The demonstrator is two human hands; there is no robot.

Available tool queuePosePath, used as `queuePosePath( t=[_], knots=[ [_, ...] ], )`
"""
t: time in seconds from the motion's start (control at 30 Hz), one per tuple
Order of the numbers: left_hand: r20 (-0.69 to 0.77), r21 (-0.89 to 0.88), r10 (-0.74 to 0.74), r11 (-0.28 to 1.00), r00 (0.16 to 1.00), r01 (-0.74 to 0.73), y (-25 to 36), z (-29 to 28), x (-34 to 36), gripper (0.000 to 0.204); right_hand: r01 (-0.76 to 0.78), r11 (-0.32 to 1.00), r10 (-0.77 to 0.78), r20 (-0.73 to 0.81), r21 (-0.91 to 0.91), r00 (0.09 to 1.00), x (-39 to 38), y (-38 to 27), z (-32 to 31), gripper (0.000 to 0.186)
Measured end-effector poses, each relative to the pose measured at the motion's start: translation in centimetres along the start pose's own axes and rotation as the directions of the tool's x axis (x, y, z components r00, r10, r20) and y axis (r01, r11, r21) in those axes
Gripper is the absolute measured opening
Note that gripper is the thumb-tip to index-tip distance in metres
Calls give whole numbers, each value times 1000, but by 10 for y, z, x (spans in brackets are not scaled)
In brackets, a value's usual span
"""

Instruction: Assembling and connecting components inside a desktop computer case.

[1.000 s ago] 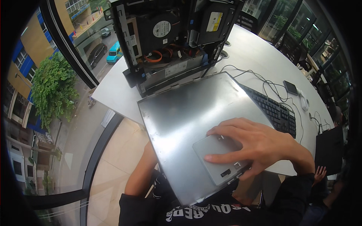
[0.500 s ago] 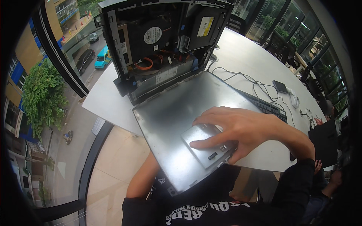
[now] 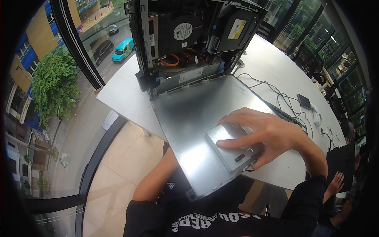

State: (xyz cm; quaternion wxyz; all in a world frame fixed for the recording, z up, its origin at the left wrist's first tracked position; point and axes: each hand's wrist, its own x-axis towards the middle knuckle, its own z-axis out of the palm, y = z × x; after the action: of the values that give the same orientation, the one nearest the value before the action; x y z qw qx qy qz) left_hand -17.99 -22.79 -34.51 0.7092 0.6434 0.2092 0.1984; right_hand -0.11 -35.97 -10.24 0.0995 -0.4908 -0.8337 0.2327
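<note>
Metal panel (image 3: 187, 126) — right hand (image 3: 270, 132) gripping its edge, left hand hidden, grip unclear.

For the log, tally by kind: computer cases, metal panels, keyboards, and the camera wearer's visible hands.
Open computer case: 1
Metal panel: 1
Keyboard: 1, partly hidden
Wearer's right hand: 1 (left hand out of sight)
Total: 4

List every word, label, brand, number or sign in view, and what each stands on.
Black fabric shirt: large white lettering, small white print; not copied here.
Black fan, round white label: too small to read.
Black rectangular drive, white-and-yellow label: too small.
Grey metal bar, white label: too blurred.
Silver metal panel: none seen.
</note>
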Motion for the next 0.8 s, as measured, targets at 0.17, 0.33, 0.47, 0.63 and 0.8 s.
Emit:
queuePosePath(
  t=[0.17, 0.33, 0.47, 0.63, 0.8],
  knots=[
    [-7, 6, 2, 1000, 1000, -2, 0, 1, 2, 32, -22, 999, 21, 27, 35, 999, -2, 10, 1, 98],
    [-16, 11, 3, 1000, 1000, -3, 0, 1, 3, 31, -25, 999, 24, 35, 27, 999, -6, 15, -2, 98],
    [-20, 17, 6, 1000, 1000, -6, 1, 2, 5, 30, -28, 999, 27, 39, 23, 999, -9, 17, -1, 96],
    [-34, 31, 9, 999, 999, -8, 1, 2, 5, 29, -36, 999, 35, 40, 11, 999, -10, 16, -4, 95],
    [-39, 32, 17, 999, 999, -16, 2, 2, 6, 27, -19, 988, 16, -20, -155, 1000, -11, 1, -14, 83]
  ],
)
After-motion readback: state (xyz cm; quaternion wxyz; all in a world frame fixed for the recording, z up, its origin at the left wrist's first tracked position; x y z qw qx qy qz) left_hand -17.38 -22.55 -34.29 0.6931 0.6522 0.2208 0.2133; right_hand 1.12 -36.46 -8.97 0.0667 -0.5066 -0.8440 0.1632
